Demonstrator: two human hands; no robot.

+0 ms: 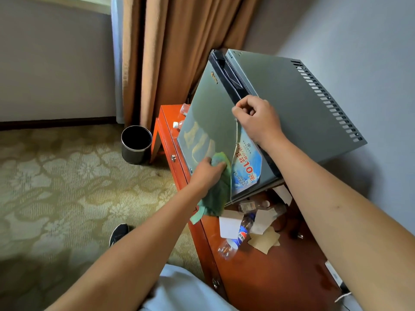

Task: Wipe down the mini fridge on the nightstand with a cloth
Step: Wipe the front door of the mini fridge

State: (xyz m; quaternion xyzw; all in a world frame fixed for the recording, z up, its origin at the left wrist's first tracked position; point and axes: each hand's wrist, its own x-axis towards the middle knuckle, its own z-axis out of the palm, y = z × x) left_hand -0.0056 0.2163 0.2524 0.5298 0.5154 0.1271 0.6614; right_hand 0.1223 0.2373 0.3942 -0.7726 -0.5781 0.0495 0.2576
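The left hand (207,171) presses a green cloth (219,189) against the grey fridge (280,90) door, low down. The right hand (256,117) pinches a string holding a card (247,167) (blue, printed) at the door's edge, above the cluttered nightstand (280,272).

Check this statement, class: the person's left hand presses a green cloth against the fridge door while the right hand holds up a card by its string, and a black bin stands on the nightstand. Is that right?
Not quite. The head view shows the black bin standing on the carpet beside the nightstand, not on it. The rest holds: the left hand presses the green cloth against the fridge door, and the right hand holds the card by its string.
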